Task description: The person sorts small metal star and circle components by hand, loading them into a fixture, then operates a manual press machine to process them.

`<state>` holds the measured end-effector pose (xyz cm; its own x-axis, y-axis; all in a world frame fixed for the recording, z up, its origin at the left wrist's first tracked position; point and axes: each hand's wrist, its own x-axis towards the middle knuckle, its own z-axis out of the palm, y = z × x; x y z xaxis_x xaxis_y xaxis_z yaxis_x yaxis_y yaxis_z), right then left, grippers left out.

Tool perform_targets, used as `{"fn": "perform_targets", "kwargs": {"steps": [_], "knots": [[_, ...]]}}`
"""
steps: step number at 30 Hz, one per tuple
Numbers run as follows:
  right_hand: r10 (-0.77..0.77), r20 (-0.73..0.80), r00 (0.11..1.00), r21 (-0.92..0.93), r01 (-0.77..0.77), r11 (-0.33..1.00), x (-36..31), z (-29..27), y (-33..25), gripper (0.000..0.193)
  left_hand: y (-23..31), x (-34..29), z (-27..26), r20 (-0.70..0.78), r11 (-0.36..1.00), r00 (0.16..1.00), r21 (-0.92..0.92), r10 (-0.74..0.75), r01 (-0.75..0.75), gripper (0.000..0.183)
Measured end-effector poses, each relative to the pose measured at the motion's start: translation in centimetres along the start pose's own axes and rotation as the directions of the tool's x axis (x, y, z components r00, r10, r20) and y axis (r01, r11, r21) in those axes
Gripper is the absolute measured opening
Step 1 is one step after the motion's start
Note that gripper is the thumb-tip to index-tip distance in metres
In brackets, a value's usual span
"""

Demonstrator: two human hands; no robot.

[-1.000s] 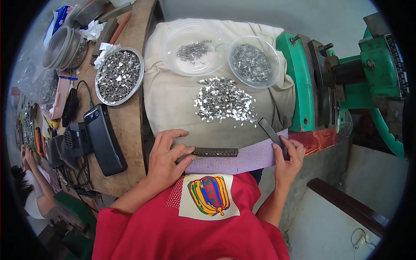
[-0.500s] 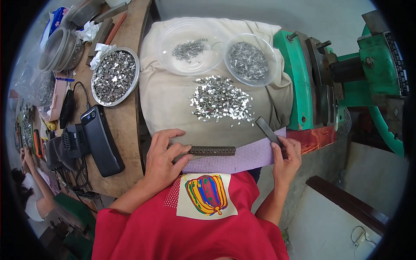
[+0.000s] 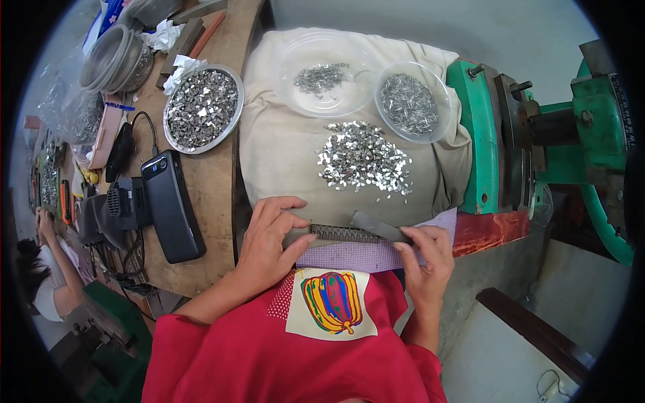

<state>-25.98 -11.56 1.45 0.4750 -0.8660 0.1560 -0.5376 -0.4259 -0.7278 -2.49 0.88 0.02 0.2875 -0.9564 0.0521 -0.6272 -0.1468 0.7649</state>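
Note:
My left hand (image 3: 270, 236) is closed on the left end of a dark slotted metal bar (image 3: 339, 233) with a row of small notches along it. Between the thumb and fingers of my right hand (image 3: 428, 254) is a flat grey metal strip (image 3: 376, 226), tilted over the slotted bar's right part; whether the two touch I cannot tell. Both are above a purple checked cloth (image 3: 349, 255) at the front of the beige covered surface (image 3: 279, 171). Beyond them lies a loose pile of small shiny metal pieces (image 3: 366, 158).
Two clear plastic tubs of small metal parts, one left (image 3: 285, 87) and one right (image 3: 442, 111), stand behind the pile. A green machine (image 3: 480, 148) borders the right. The wooden bench (image 3: 215, 174) at left carries a full bowl (image 3: 236, 121) and a black power bank (image 3: 176, 215). Another person's arm (image 3: 66, 262) shows far left.
My right hand has brought the flat strip leftward and turned it, so that it overlaps the slotted bar. The whole view has shifted slightly; my left hand keeps its hold.

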Motion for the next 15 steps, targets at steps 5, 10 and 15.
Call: {"fn": "perform_targets", "kwargs": {"steps": [5,10,15], "knots": [[-0.154,0.11,0.982,0.005,0.155,0.988,0.5,1.7,-0.5,0.031,-0.2,0.0,-0.2,-0.005,0.997,0.999,-0.06,-0.041,0.041,0.012],[-0.232,0.169,0.958,0.023,0.231,0.973,0.9,2.3,-0.9,0.029,0.4,0.2,-0.4,0.019,0.998,0.998,-0.008,-0.054,0.054,0.014],[-0.237,0.212,0.948,0.031,0.236,0.971,1.3,2.6,-0.9,0.03,0.8,0.4,-0.3,0.019,0.998,0.998,0.032,-0.062,0.061,0.015]]}}
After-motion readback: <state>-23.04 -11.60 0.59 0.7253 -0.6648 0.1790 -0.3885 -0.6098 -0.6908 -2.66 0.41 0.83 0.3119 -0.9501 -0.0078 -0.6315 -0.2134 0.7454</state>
